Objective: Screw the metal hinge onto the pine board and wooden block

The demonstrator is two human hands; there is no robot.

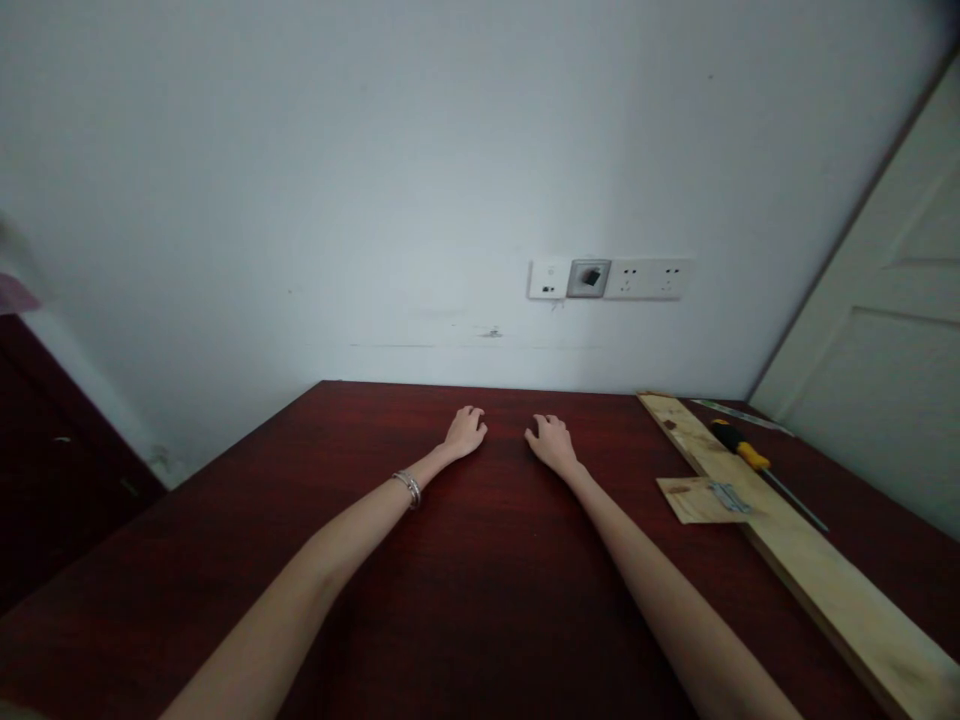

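My left hand and my right hand lie palm down on a dark red wooden table, a hand's width apart near its far edge. The fingers of both are loosely spread and hold nothing. A silver bracelet circles my left wrist. To the right of my right hand a long pale wooden plank lies diagonally on the table. Beside it is a small wooden piece joined by a metal hinge. A screwdriver with a yellow and black handle rests across the plank.
A white wall rises behind the table with a row of sockets. A white door stands at the right. A dark cabinet is at the left. A thin strip lies at the table's far right corner.
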